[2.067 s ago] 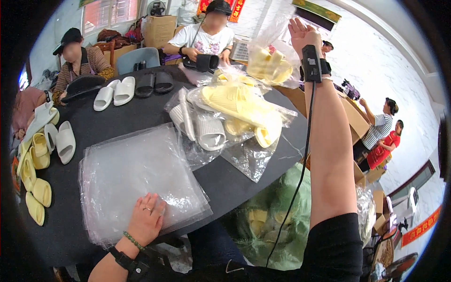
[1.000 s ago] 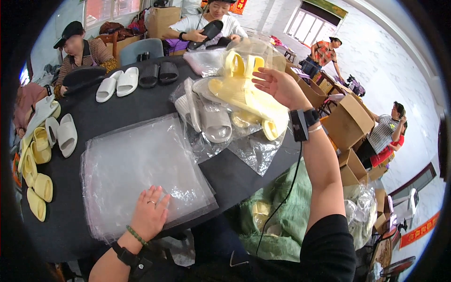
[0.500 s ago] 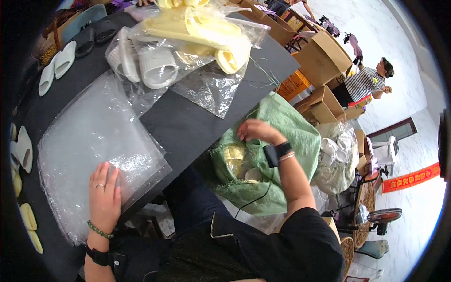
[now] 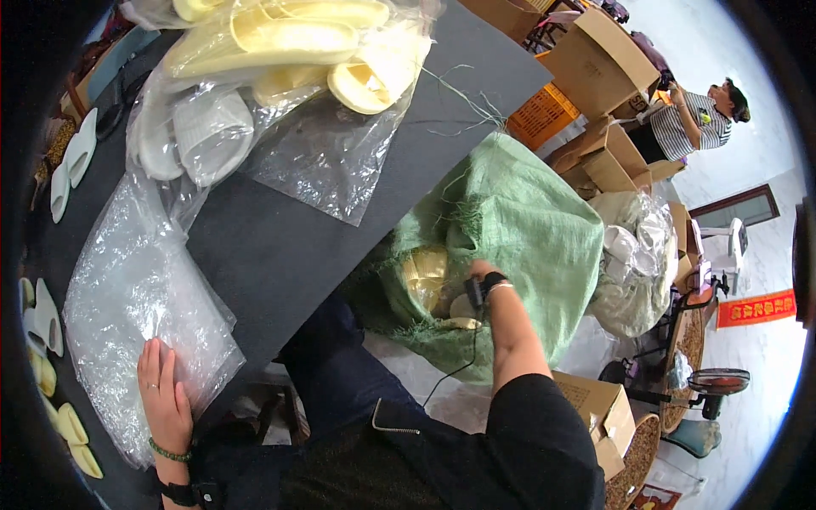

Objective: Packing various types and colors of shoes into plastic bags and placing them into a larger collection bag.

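My left hand [image 4: 166, 398] lies flat, fingers stretched out, on a stack of clear plastic bags [image 4: 127, 289] on the dark table. My right hand [image 4: 484, 270] reaches down into the mouth of a green woven sack [image 4: 540, 225]; its fingers are hidden inside, so I cannot see what they touch. Yellow slippers [image 4: 425, 270] in clear wrapping show in the sack's opening, beside the hand. Farther up the table, yellow slippers [image 4: 297, 38] and whitish-grey slippers [image 4: 212, 132] are heaped in clear plastic.
Loose white slippers [image 4: 75, 161] and yellow slippers [image 4: 75, 438] line the left side of the dark table [image 4: 263, 263]. Cardboard boxes [image 4: 599, 64] and a pale bulging sack [image 4: 633, 272] stand on the right. A person in a striped top [image 4: 701, 123] is beyond, with a fan [image 4: 718, 382] nearer.
My right hand has gone from the sack's upper rim down into its opening. The left hand stays flat on the bags. The view has shifted, and the far person's arm is raised.
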The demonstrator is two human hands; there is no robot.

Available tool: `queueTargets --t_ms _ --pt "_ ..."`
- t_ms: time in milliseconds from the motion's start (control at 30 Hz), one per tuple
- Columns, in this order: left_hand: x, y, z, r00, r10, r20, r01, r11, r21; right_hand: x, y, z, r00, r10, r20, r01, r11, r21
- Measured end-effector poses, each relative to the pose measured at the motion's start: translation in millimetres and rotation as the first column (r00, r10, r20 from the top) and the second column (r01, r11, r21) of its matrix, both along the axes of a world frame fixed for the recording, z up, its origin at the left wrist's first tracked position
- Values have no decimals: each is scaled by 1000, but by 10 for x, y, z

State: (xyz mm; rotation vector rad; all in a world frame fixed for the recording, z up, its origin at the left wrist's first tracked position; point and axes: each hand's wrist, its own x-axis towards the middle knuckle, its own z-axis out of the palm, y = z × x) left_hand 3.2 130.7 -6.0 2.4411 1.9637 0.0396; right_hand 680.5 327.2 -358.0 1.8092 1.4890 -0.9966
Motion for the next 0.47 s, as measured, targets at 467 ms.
queueTargets --t_ms 467 --pt "-187 -38 -216 999 3 37 -5 999 33 3903 1042 2278 804 -478 355 426 878 217"
